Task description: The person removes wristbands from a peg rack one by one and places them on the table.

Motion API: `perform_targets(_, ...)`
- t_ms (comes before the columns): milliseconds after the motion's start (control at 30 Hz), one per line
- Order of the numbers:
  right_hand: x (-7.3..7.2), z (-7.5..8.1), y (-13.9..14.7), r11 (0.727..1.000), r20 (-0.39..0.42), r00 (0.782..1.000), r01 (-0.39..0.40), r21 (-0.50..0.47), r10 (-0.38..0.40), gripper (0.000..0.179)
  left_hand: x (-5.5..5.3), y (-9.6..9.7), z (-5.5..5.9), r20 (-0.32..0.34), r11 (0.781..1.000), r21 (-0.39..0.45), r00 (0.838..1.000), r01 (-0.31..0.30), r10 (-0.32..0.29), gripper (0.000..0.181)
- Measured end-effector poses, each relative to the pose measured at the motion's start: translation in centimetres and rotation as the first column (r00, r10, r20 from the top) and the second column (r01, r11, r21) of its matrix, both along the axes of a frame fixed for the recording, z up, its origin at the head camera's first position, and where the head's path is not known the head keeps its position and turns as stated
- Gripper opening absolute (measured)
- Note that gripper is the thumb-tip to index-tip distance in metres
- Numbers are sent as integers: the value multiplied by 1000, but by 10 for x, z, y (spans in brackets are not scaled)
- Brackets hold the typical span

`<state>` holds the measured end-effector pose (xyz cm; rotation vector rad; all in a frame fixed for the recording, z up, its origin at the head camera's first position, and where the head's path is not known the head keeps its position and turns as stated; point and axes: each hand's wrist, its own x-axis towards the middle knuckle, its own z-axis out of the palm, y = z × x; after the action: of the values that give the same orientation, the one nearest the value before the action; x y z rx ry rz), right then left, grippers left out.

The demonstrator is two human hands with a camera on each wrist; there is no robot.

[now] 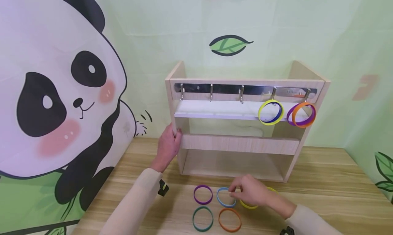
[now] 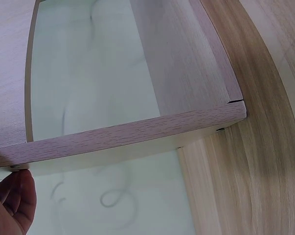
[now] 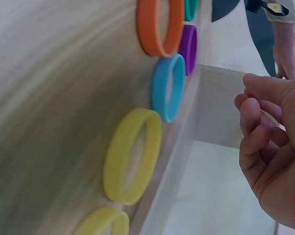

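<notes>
My left hand (image 1: pixel 169 143) grips the left side panel of a small wooden shelf (image 1: pixel 241 144); in the left wrist view its fingers (image 2: pixel 25 198) touch the panel's edge. Over the tabletop, my right hand (image 1: pixel 253 191) hovers by a light blue silicone wristband (image 1: pixel 226 206), thumb near the fingertips and nothing visible between them. A yellow wristband (image 1: pixel 248 206) lies partly hidden under that hand. Nearby lie purple (image 1: pixel 194 195), green (image 1: pixel 193 221) and orange (image 1: pixel 219 221) wristbands. The right wrist view shows a second yellow wristband (image 3: pixel 101 219).
A metal hook rail (image 1: pixel 227 88) runs across the shelf's top. Yellow (image 1: pixel 259 113) and dark blue wristbands hang from one hook, purple and orange (image 1: pixel 313 115) ones from the rightmost. Behind the wooden table (image 1: pixel 325 173) stands a panda-printed backdrop (image 1: pixel 147 57).
</notes>
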<state>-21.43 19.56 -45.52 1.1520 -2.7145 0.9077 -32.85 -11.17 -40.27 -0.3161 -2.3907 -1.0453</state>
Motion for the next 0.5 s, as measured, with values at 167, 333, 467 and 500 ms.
perform_targets(167, 1, 11, 6, 998, 2, 1000, 0, -58, 0, 5, -1, 0, -2, 1, 1000, 4, 1000, 3, -3, 37)
perform_targets(333, 1, 22, 11, 997, -37, 999, 15, -81, -18, 8, 2, 0, -1, 6, 1000, 10, 1000, 6, -6, 38)
perform_targets(467, 1, 31, 16, 993, -118, 993, 1, -121, -15, 9, 2, 1, 0, 4, 1000, 9, 1000, 3, -3, 38)
perform_targets(500, 1, 33, 18, 992, -139, 990, -2, -127, -16, 10, 2, 1, 0, 1, 1000, 8, 1000, 3, -3, 38)
